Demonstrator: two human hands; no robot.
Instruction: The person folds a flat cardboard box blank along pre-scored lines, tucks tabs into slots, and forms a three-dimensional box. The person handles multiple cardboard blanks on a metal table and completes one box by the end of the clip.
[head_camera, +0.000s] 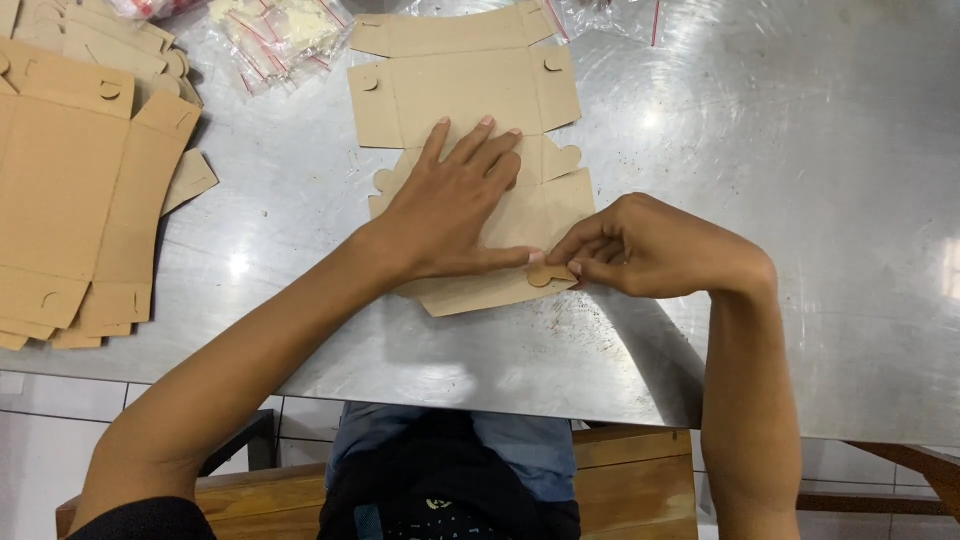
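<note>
Head view: flat brown box blank (470, 95) on steel bench (800, 200); left hand (455, 215) pressing it, fingers spread; right hand (640, 248) pinching its near tab. One fold begun; far flaps unfolded.

Mid-frame, the left hand (455, 205) presses flat on a brown cardboard box blank (470, 90) while the right hand (640, 245) pinches its round tab (541, 275); more blanks (70, 190) stacked far left on the steel worktop (780, 200).

Tan cardboard blank (470, 90), shiny grey steel table (800, 200).
</note>
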